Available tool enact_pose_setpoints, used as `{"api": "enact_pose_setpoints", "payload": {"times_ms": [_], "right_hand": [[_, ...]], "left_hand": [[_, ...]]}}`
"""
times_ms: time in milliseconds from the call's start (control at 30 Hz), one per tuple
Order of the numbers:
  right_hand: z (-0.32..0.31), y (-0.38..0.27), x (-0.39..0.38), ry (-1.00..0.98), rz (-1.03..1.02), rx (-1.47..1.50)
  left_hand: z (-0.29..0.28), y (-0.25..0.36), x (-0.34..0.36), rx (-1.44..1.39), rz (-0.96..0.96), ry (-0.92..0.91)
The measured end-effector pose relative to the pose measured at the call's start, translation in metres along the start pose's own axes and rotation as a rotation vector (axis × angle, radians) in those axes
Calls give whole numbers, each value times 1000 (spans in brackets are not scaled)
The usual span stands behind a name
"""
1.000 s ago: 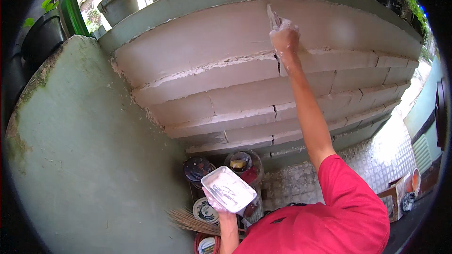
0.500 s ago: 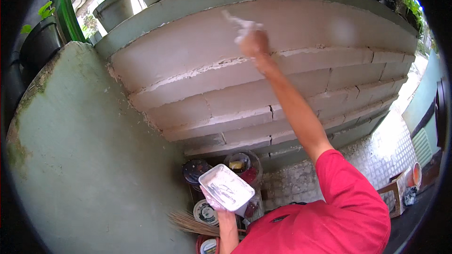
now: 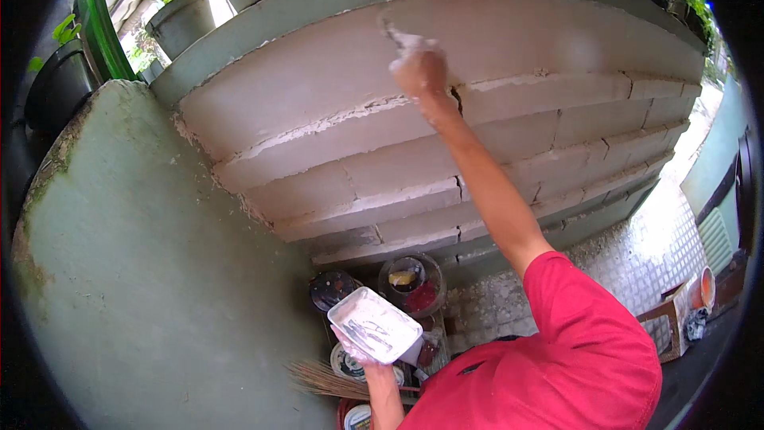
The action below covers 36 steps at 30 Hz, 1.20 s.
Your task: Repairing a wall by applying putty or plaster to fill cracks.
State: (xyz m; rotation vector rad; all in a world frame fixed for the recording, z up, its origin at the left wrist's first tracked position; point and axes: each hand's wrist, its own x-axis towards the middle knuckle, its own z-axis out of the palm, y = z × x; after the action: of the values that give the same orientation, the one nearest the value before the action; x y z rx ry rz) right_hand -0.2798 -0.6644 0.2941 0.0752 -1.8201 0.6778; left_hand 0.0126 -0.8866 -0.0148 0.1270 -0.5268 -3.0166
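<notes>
Reaching up to the pale plastered wall (image 3: 509, 40), my right hand (image 3: 422, 72) is closed around a small tool smeared with white (image 3: 391, 30). Its tip is at or near the upper wall face; blur hides the exact kind. White material coats the fingers. Low in front of my body, my left hand (image 3: 354, 349) grips a white rectangular plastic tub (image 3: 374, 325) by its left side and underside. White paste with dark streaks lies inside the tub, which is tilted toward me.
Stepped block courses (image 3: 414, 223) with cracks run below the wall face. Left stands a green wall (image 3: 175, 271). Beneath the tub are a clear round container (image 3: 430, 271), a dark lidded pail (image 3: 330, 291) and a twig broom (image 3: 318, 378). Potted plants (image 3: 183, 24) line the top ledge.
My right hand and its tool have shifted slightly left and down along the wall. The tub in my left hand has moved a little left and down.
</notes>
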Motion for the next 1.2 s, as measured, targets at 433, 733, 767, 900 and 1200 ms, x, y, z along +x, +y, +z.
{"api": "enact_pose_setpoints", "payload": {"times_ms": [433, 733, 767, 900, 1200], "right_hand": [[-61, 76, -13, 78, 280, -75], [24, -4, -52, 7, 181, 98], [28, -15, -55, 21, 89, 105], [25, -16, -56, -21, -56, 126], [-3, -18, 4, -242, -659, -338]], "left_hand": [[-7, -8, -15, -34, -77, -4], [4, -2, -11, -30, -43, -7], [5, -1, -12, -6, -14, 10], [5, -2, -19, -33, 10, -69], [-9, -2, -24, -82, -12, -15]]}}
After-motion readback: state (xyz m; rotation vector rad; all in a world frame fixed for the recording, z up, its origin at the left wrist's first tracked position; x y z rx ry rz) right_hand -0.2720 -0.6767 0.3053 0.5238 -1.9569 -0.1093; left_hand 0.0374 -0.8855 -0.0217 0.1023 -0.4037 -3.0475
